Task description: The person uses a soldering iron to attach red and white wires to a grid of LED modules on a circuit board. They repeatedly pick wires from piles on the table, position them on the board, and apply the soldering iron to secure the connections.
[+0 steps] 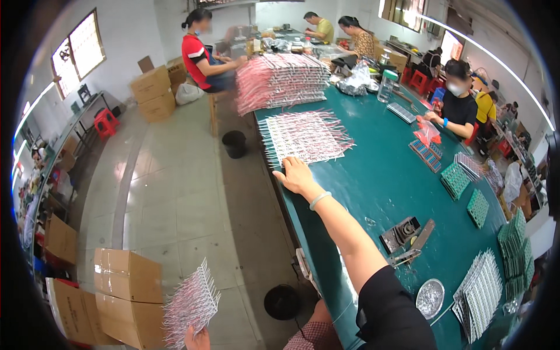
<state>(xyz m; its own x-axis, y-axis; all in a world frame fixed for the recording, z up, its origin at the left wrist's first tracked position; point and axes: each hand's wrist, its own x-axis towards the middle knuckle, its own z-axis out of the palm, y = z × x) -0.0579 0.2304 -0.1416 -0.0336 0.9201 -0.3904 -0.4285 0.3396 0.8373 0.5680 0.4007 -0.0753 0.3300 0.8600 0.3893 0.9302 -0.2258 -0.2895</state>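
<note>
My left hand [198, 339] is low in the picture, out beyond the table's near left side. Its fingers are closed on the edge of a circuit board panel [191, 306] with rows of pink and white wire ends along it. My right hand [296, 176], below a pale bangle, reaches far across the green table [332, 198]. Its fingers lie outstretched on the near edge of a flat, white and pink wired panel [303, 137]. Behind that panel rises a thick stack of similar wired panels [286, 81], pink wire ends hanging over its left side.
Under my right arm are a metal clamp-like tool [402, 233] and a silver dish [430, 298]. Green boards [455, 179] and grey panels [478, 294] lie along the right side. Cartons [128, 286] and black bins [234, 143] stand on the floor. Co-workers [458, 108] sit around the table.
</note>
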